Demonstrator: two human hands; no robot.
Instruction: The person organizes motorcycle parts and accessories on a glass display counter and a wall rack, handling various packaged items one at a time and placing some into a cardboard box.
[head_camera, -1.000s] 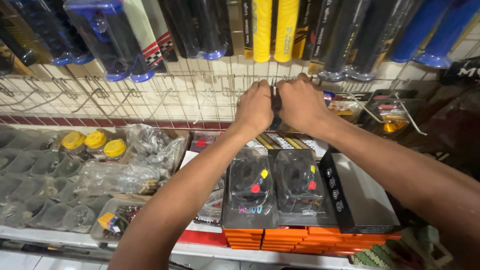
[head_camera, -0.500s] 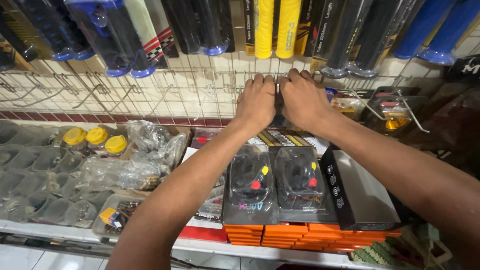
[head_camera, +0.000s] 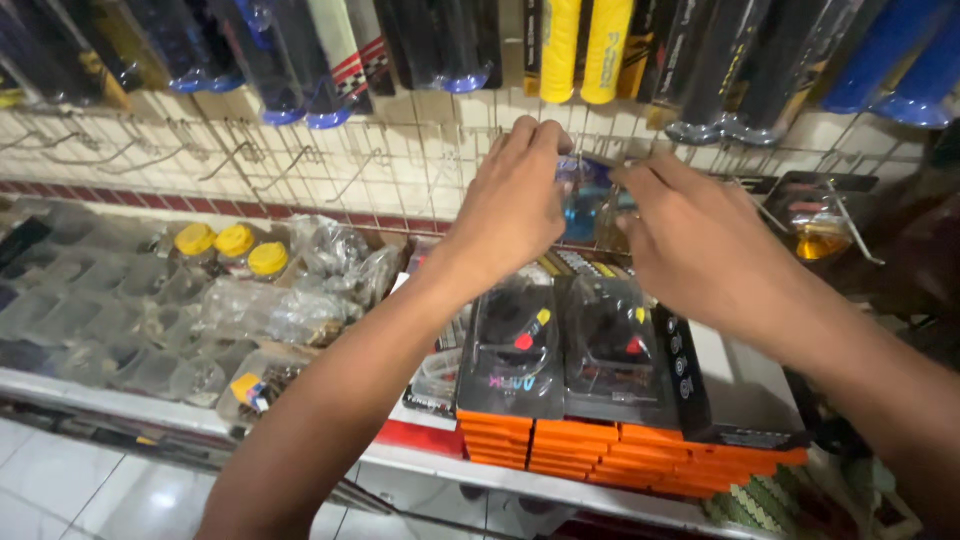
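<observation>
Both hands were up at the wire rack (head_camera: 300, 180) on the tiled wall, working a small clear blister pack with something blue inside (head_camera: 583, 200). It sat right between them, at the level of the empty hooks and just under the hanging yellow grips (head_camera: 585, 45). The left hand (head_camera: 515, 205) had its fingers (head_camera: 540, 135) curled and pinching the pack's top left edge. The right hand (head_camera: 700, 240) came in from the right with its fingers (head_camera: 640, 175) pressed together along the top edge — it looked like a pinch too, though the pack was half hidden behind the knuckles, so I can't swear to it.

My take on doing this bit well: keep both pinches up high near the hang hole, hold the pack flat to the wall, and line the hole up with the hook tip before pushing it on. The hooks are thin and springy, so forcing it at an angle would probably just bend the card.

Also watch the elbows — the stack of orange boxes with black-fronted packs on top (head_camera: 560, 340) sat on the shelf right under the forearms, and the yellow-capped jars (head_camera: 235, 245) and loose plastic bags (head_camera: 270, 310) were to the left of it.
</observation>
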